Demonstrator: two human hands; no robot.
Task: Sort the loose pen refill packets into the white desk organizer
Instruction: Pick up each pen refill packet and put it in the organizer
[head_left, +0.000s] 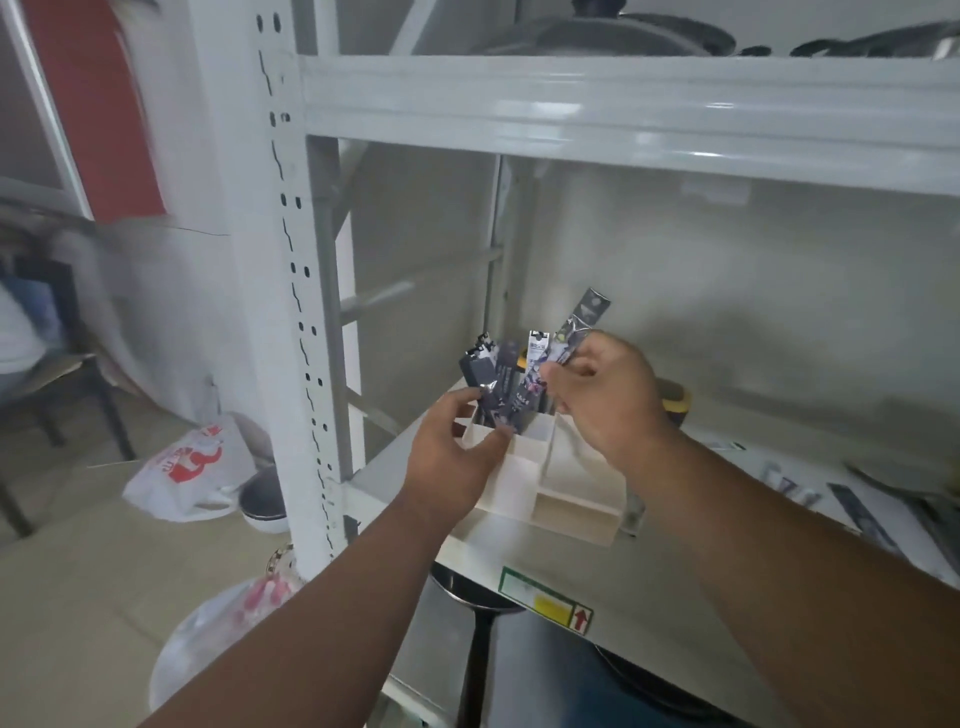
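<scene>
The white desk organizer (524, 491) stands on the metal shelf (649, 587), near its left end. Several dark refill packets (498, 382) stand upright in its back left compartment. My left hand (452, 452) is at that compartment, thumb and fingers around the lower part of the packets. My right hand (605, 395) is above the organizer and pinches a long grey packet (579, 325) that tilts up to the right. Further loose packets (862, 512) lie flat on the shelf at the right.
A yellow and dark object (675, 402) sits behind my right hand. The upper shelf beam (623, 114) hangs close overhead. The white upright post (291, 312) bounds the left. A plastic bag (187, 467) and a bowl (262, 501) lie on the floor.
</scene>
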